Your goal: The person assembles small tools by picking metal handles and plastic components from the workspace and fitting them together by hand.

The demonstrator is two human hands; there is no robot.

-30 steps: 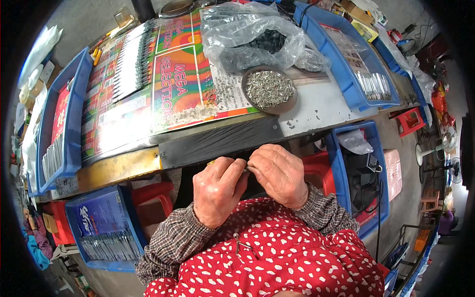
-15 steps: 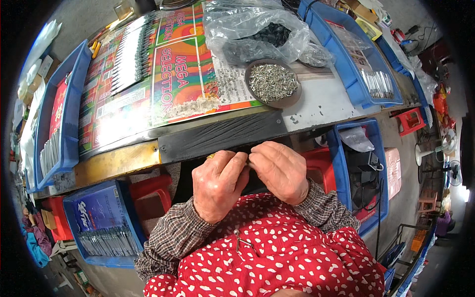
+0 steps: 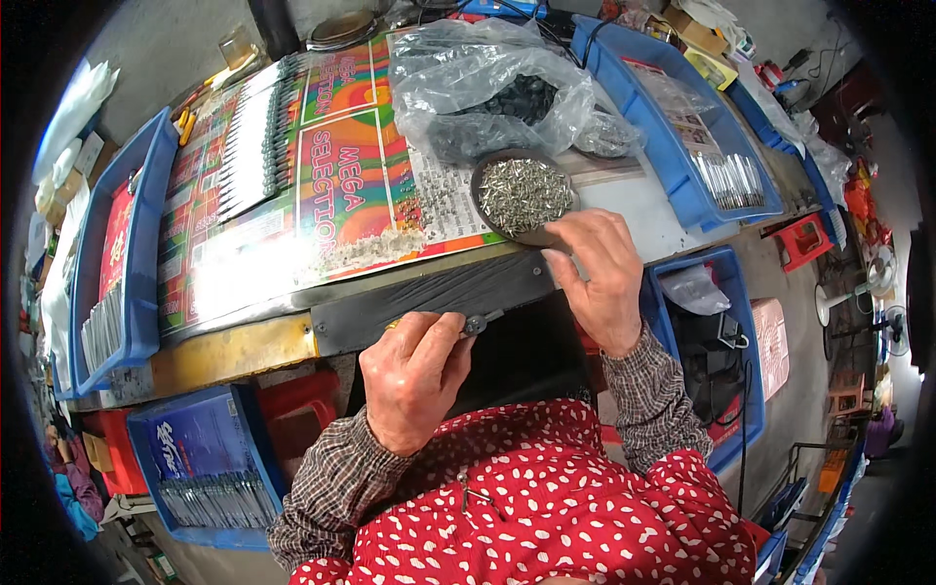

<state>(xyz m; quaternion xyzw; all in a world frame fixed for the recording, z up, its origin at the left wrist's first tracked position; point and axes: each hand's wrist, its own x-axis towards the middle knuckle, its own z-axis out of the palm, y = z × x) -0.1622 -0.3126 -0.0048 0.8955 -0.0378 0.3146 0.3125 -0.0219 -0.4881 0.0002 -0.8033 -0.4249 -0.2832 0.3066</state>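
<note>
My left hand [image 3: 414, 375], in front of the table's dark front edge, pinches a small dark grey part [image 3: 475, 326] with a rounded head and a short narrow end. Most of that part is hidden by the fingers, so its kind is unclear. My right hand [image 3: 603, 276] is apart from it, thumb and fingers spread, at the near rim of a dark round bowl [image 3: 531, 237]. Small silver metal pins [image 3: 526, 193] fill the bowl. I cannot tell whether the fingertips touch the rim.
Behind the bowl lies a clear plastic bag [image 3: 448, 88] holding black pieces. Slim pale pieces with dark ends [image 3: 255, 146] form a row on the colourful printed sheet [image 3: 341, 185]. Blue trays stand left [image 3: 141, 253], right [image 3: 673, 127] and lower left [image 3: 258, 439]; a blue crate [image 3: 746, 370] is lower right.
My right hand has left my left hand, moved up and right to the bowl, and spread its fingers. My left hand has shifted slightly left, and the dark part now shows.
</note>
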